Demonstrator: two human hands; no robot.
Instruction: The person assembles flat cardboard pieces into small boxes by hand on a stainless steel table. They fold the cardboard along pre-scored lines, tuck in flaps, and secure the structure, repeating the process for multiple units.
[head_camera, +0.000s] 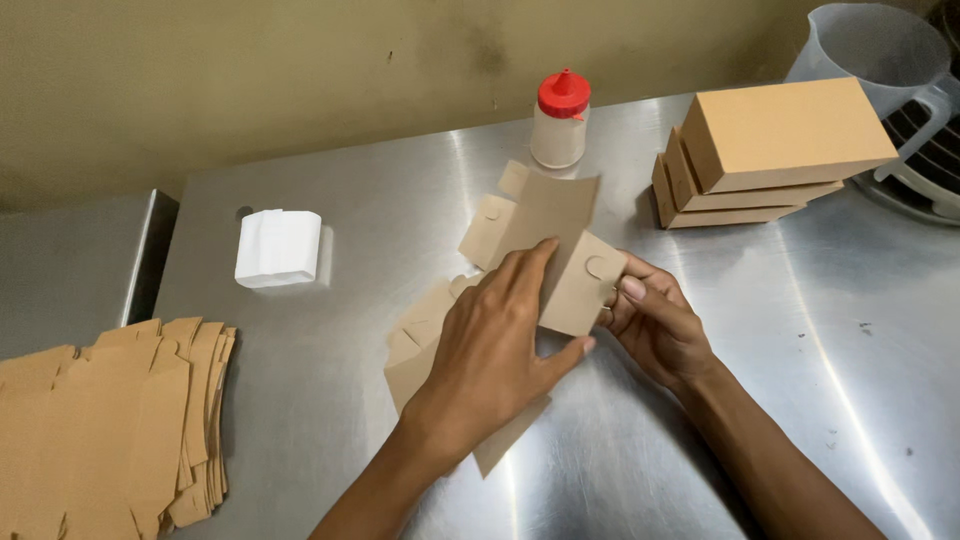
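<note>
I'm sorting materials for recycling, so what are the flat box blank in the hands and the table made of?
Box blank: thin brown cardboard, matte, with creased folds and die-cut tabs. Table: apparently stainless steel, brushed, showing streaky light reflections.

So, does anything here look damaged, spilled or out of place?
Nothing stands out. Both hands, left and right, fold a flat cardboard blank; the finished boxes are stacked slightly askew, and the glue bottle stands upright.
</note>
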